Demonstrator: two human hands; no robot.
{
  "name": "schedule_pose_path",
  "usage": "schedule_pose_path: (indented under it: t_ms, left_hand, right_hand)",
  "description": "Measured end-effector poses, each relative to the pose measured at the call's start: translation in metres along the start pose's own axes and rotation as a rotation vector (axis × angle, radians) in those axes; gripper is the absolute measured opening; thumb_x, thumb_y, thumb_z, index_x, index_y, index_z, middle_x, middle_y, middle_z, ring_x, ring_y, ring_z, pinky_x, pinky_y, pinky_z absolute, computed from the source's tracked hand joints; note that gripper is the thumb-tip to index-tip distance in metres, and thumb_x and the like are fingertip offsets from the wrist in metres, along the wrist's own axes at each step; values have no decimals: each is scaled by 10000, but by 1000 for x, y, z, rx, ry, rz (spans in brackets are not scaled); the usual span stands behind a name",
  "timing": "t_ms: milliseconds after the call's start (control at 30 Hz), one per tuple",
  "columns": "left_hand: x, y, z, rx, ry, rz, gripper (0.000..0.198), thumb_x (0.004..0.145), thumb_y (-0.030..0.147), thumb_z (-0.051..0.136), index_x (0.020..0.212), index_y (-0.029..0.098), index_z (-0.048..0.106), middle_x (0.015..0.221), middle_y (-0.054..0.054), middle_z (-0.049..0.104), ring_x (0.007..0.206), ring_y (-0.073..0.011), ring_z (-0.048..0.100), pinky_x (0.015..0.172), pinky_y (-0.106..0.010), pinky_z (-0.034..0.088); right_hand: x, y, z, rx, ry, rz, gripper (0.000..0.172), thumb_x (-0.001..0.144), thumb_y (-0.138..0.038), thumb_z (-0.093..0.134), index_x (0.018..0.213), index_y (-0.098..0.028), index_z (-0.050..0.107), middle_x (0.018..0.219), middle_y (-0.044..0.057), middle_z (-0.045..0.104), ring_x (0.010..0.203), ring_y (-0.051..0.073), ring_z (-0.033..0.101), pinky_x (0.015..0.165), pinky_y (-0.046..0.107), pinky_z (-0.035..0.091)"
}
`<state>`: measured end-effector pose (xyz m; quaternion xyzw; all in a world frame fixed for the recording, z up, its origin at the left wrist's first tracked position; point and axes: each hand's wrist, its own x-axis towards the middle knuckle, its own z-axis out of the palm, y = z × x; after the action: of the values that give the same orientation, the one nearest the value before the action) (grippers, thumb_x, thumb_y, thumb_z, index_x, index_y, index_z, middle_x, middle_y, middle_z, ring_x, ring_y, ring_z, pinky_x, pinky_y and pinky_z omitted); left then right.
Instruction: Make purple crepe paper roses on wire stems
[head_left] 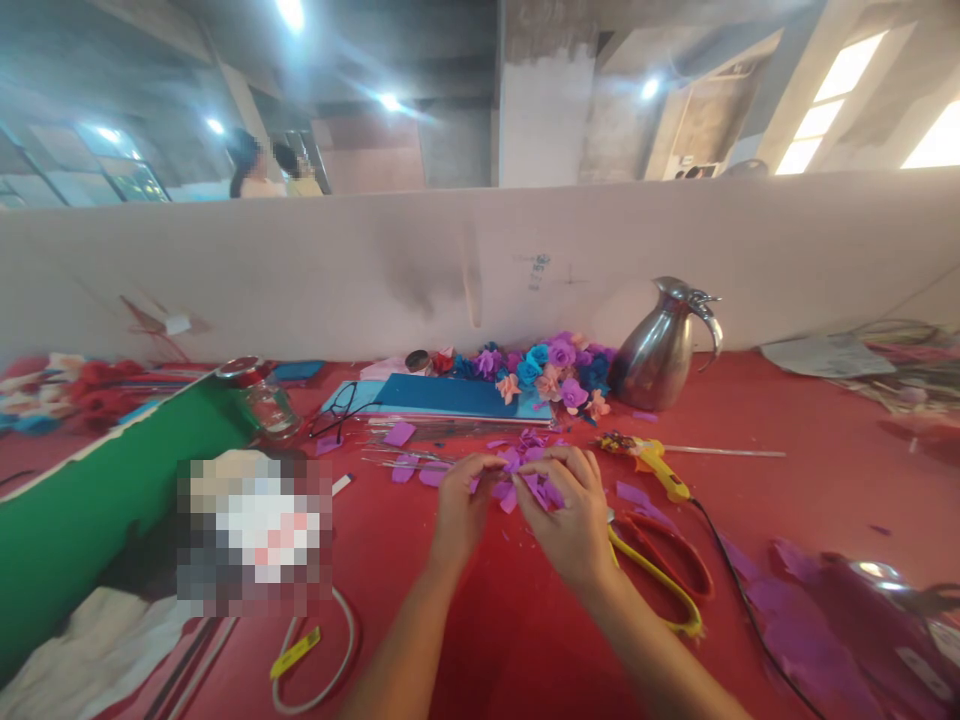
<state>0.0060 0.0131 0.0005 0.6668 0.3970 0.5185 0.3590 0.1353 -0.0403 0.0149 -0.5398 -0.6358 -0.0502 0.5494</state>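
Over the red tabletop my left hand (463,505) and my right hand (568,510) meet at the fingertips. Both are closed in a pinch on a small purple paper petal (511,468); its exact shape is partly hidden by my fingers. Around and behind them lies a loose heap of purple paper petals (534,492), with more single petals (401,433) to the left. Beyond my left hand are thin wires (405,460) lying flat. Right of my right hand rest scissors with red and yellow handles (660,575) and a yellow glue gun (660,470) with a glue stick.
A steel jug (654,350) stands at the back right, beside finished paper flowers (555,370). Blue sheets (450,395), glasses (341,412) and a glass jar (262,405) are behind. A green panel (112,510) borders the left. The gun's cord (739,590) runs along the right.
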Motion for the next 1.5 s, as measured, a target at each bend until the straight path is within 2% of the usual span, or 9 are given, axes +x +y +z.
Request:
schedule_pose_path:
  t_ms: [367,533,900,1067,1233,1500]
  left_hand:
    - [2,2,0,-103,9,-64,124,675,175,590,721,198,703,743,-25,696,712,-169,623,695,-272,482]
    - [3,3,0,-162,2,-138,87,652,212,628,700,185,696,724,-24,693,729,-174,616,723,-282,485]
    - [2,4,2,-165,-2,-136,91,653,234,645,693,196,717,675,-12,680,631,-152,571,685,-283,485]
    - [2,3,2,-207,-19,-166,102,662,234,648,718,195,725,719,-23,697,706,-169,599,729,-289,480]
    - [0,-3,-1,-289,-61,-192,156,728,261,640,837,188,725,801,-34,705,777,-175,611,786,-300,463]
    - [-1,2,-1,-343,-101,-202,157,711,284,671,827,187,713,825,-37,700,817,-187,614,797,-306,456]
  right_hand:
    - [-5,-3,3,47,-39,-45,105,796,-146,602,844,-230,644,851,28,607,828,196,539,746,349,428]
    - [-3,-2,1,54,-18,5,134,793,-132,589,866,-230,643,866,30,608,854,198,535,757,349,434]
    - [-5,-2,1,-9,3,17,114,800,-156,591,837,-240,659,840,31,595,808,195,528,733,350,428]
    - [-3,-4,0,27,14,13,120,785,-131,579,825,-231,631,831,28,596,820,199,532,739,347,422]
    - [0,-3,-2,158,33,112,100,791,-137,535,829,-215,585,817,32,604,817,200,544,739,343,435]
    - [1,-3,3,428,-135,359,127,738,-214,552,845,-191,615,793,32,646,719,174,576,681,298,460]
